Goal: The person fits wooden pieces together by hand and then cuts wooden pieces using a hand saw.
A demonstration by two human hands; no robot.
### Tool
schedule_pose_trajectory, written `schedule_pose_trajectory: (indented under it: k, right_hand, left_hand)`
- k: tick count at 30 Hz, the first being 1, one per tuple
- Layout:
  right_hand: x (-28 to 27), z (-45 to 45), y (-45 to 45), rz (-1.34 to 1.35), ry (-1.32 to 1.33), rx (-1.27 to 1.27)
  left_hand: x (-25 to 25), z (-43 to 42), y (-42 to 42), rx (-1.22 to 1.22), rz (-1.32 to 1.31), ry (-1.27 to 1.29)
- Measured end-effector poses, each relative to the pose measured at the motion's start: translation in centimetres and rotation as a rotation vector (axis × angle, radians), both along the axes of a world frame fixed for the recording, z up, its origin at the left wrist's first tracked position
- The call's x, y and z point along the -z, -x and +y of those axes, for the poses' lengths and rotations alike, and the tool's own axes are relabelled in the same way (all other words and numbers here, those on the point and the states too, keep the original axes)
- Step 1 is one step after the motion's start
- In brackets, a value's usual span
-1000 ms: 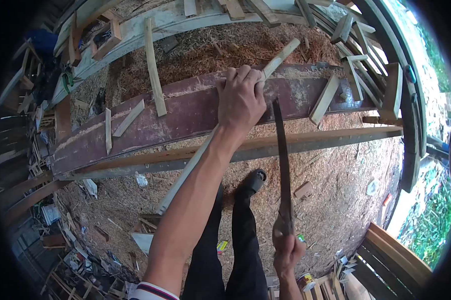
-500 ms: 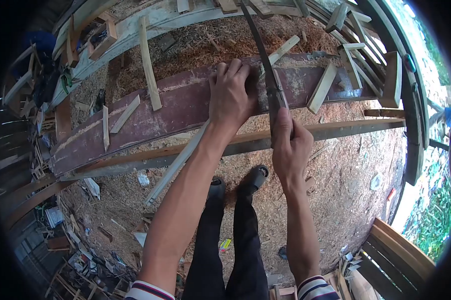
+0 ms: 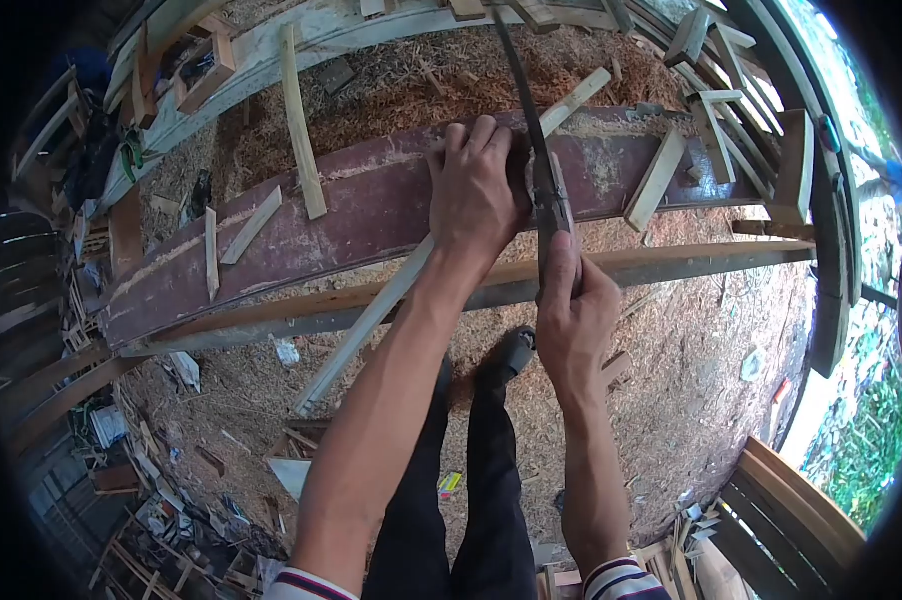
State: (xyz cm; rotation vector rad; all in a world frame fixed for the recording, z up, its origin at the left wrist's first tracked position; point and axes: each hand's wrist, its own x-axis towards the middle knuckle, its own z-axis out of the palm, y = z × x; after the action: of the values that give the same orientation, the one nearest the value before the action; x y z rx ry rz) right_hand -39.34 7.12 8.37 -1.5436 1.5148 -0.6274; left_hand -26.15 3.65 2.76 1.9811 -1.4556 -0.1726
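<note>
My right hand [image 3: 577, 312] is closed round the handle end of a handsaw [image 3: 528, 108], thumb lying along its top. The long dark blade points away from me across a reddish-brown board [image 3: 361, 205]. Just left of the blade, my left hand [image 3: 476, 190] presses down on the board with bent fingers; what lies beneath them is hidden. A pale wooden strip [image 3: 366, 325] runs from under my left wrist toward lower left. Another pale wood piece [image 3: 578, 100] sticks out to the right of the blade.
Several wood offcuts [image 3: 656, 178] lie on the board. A long beam [image 3: 671, 262] runs along its near side. Shavings cover the ground [image 3: 691, 340] around my shoe [image 3: 511, 355]. Stacked wooden pieces [image 3: 793, 165] stand at right, and a pale plank [image 3: 321, 38] spans the far side.
My right hand and the saw have come slightly back toward me. My left hand stays on the board, and the view has shifted a little.
</note>
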Motion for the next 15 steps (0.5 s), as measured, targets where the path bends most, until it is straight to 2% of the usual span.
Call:
schedule_pose_trajectory:
  k: [2,4,6,10,12,13,15]
  right_hand:
    - [0.2,2.6,1.5,-0.023,0.040,-0.034]
    - [-0.7,7.8,4.7,-0.013,-0.035,-0.016]
    - [-1.8,12.7,7.1,0.013,-0.089,0.046]
    - [-1.4,13.9,9.5,-0.082,-0.155,0.140]
    - [-0.8,13.8,9.6,-0.045,-0.006,0.099]
    - [-0.7,13.8,9.7,-0.041,-0.011,0.101]
    - [-0.9,14.1,9.7,0.039,0.043,0.085]
  left_hand:
    - [-0.1,-0.2,0.1,-0.046,0.004,-0.016]
    - [0.7,-0.4,-0.2,-0.044,-0.070,0.027]
    - [0.3,-0.4,0.1,-0.039,-0.007,0.010]
    - [0.0,-0.4,-0.3,-0.008,-0.002,0.014]
    - [0.2,-0.5,-0.3,-0.001,-0.036,0.077]
    - [0.3,-0.4,-0.3,0.004,-0.070,0.131]
    - [0.3,-0.4,-0.5,0.015,-0.035,0.067]
